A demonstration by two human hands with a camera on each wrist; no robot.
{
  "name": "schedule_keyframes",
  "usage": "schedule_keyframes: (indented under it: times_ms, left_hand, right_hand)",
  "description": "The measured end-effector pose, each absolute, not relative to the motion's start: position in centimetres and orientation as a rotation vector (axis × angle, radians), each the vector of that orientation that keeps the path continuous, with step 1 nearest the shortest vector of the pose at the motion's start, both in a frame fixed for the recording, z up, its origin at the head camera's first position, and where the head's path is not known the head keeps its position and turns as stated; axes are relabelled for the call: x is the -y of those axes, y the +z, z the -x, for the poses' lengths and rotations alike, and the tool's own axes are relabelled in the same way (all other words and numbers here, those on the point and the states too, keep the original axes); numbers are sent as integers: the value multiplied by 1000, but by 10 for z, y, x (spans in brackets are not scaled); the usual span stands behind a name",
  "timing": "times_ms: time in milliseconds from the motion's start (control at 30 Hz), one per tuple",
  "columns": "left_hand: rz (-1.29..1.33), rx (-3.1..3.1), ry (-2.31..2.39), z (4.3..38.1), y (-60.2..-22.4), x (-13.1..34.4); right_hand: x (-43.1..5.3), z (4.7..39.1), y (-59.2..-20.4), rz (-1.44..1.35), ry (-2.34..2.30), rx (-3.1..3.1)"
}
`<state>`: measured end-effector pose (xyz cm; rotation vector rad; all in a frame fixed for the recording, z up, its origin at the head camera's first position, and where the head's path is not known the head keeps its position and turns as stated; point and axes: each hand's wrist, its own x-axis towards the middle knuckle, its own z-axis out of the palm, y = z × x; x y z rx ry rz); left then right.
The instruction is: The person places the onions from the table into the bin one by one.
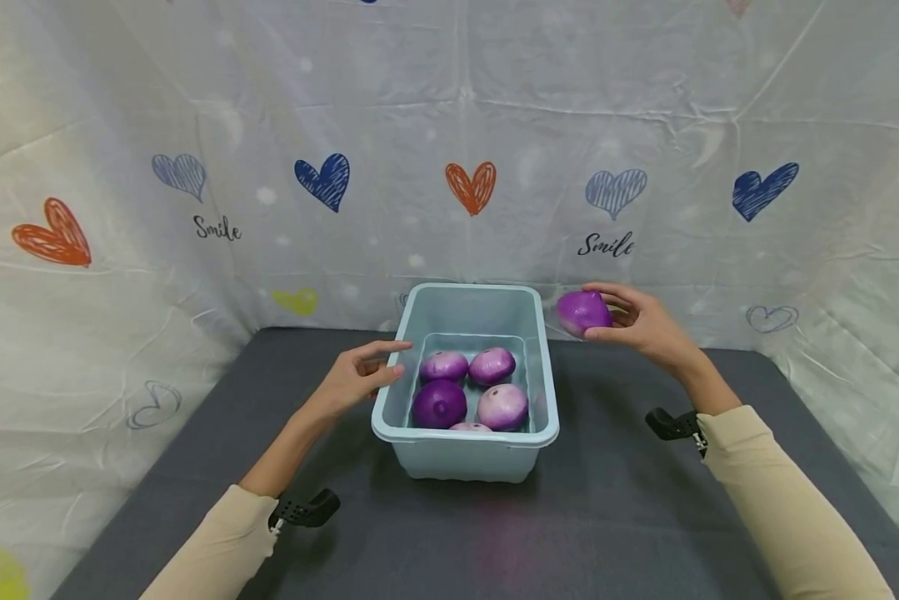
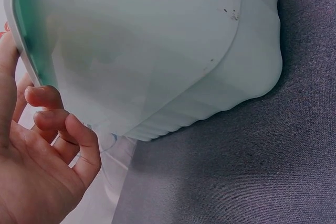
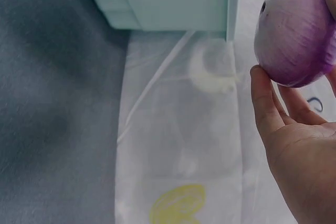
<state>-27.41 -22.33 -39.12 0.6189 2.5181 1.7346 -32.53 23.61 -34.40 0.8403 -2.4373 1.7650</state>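
A light blue plastic bin (image 1: pixel 464 461) stands on the dark table, with several purple onions (image 1: pixel 439 404) lying inside. Beyond its right rim, my right hand (image 1: pixel 647 329) grips another purple onion (image 1: pixel 582 313) between thumb and fingers, up off the table. The right wrist view shows that onion (image 3: pixel 294 32) held at the fingertips, its dark spot facing left. My left hand (image 1: pixel 353 379) is at the bin's left rim, index finger reaching over the edge. Seen from the left wrist, the other fingers (image 2: pixel 86 150) bend loosely and hold nothing; whether any fingertip touches the rim is hard to tell.
A dark grey cloth (image 1: pixel 449 533) covers the table. Behind it and at both sides hangs a pale sheet (image 1: pixel 404 108) printed with hearts and the word Smile. One onion at the bin's near end is mostly hidden by the front wall. Black straps (image 1: pixel 310 510) circle both wrists.
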Motion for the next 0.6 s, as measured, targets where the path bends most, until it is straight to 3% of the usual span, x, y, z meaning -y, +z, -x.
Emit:
schedule_keyframes:
  times_ms: [600]
  left_hand:
    - [-608,-2538,1713,273,-391,223]
  right_hand:
    - [-198,337,-334,-951,1875,2395]
